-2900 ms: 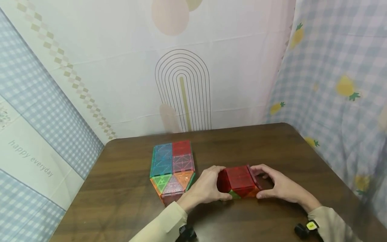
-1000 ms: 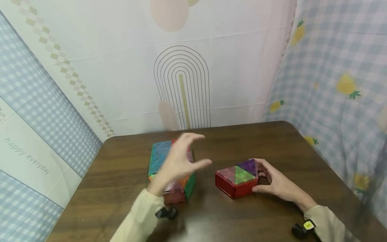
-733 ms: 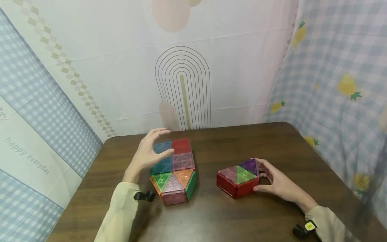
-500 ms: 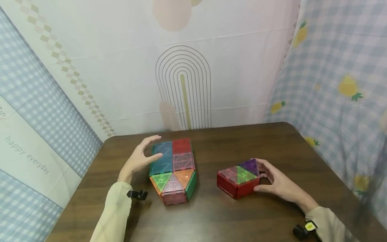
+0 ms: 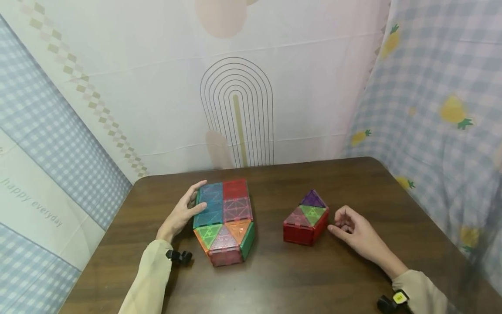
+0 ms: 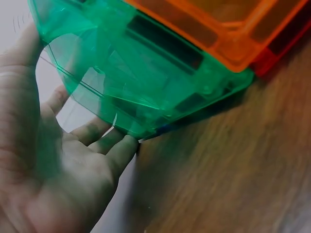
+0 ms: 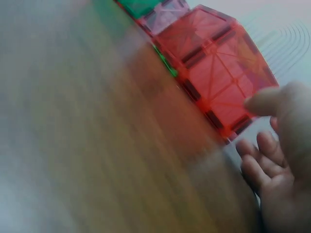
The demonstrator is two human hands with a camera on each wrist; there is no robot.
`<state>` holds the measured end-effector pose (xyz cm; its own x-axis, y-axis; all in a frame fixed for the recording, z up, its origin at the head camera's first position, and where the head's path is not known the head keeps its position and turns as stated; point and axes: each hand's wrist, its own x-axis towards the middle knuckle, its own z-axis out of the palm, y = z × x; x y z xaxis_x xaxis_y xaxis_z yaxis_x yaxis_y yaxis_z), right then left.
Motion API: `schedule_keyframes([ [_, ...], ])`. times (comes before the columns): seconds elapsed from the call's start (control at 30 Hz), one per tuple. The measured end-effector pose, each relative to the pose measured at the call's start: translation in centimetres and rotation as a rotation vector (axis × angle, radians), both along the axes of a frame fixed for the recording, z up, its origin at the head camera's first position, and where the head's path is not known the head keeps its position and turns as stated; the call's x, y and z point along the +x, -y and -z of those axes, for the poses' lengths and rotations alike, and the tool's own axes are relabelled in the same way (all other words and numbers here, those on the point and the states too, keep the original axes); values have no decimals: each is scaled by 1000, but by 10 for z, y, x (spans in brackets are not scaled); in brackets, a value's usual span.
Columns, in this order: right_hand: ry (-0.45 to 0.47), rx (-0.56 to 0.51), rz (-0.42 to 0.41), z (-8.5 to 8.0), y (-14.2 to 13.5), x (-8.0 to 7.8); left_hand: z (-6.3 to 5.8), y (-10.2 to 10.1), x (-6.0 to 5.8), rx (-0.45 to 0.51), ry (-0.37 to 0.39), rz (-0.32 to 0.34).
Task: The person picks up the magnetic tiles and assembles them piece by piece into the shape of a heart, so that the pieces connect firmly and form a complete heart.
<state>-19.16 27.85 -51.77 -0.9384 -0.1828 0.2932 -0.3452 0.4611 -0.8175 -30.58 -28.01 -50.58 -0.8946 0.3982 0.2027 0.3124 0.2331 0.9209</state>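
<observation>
A long flat block of translucent magnetic tiles (image 5: 237, 210) lies left of centre, with blue, red, pink, green and orange tiles on top. My left hand (image 5: 179, 216) rests along its left side, thumb at the top edge and fingers against the green side tile (image 6: 116, 68). Farther right sits a smaller magnetic-tile block (image 5: 300, 234) with red sides; a purple triangle tile (image 5: 313, 198) sticks out at its far end. My right hand (image 5: 362, 239) is beside its right side, fingers loosely curled and holding nothing. The thumb is close to the red side tile (image 7: 221, 85); contact is unclear.
Both blocks stand on a brown wooden table (image 5: 259, 288), with a strip of bare tabletop between them. A white printed cloth (image 5: 313, 87) hangs behind the far edge. Checked cloths hang at both sides.
My left hand has left the smaller block and moved to the larger block's left side. The smaller block has been flipped and turned, its purple triangle now pointing away. My right hand has let go.
</observation>
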Motion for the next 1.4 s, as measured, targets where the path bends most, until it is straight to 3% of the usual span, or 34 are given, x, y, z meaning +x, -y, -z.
schedule_keyframes([
  [0.2,51,-86,-116,1,10,2,7,-1,-3,57,-49,51],
  [0.47,52,-38,-108,3,30,-7,11,-13,-4,40,-163,77],
  [0.7,29,90,-51,3,57,-25,11,-27,-1,40,-175,107],
  [0.9,-10,97,-70,6,73,-39,11,-36,-3,42,-164,127],
  [1.23,-59,119,-117,4,92,-46,10,-40,-4,36,-180,124],
  [1.4,-59,130,-91,5,97,-39,16,-41,-4,30,-186,119],
])
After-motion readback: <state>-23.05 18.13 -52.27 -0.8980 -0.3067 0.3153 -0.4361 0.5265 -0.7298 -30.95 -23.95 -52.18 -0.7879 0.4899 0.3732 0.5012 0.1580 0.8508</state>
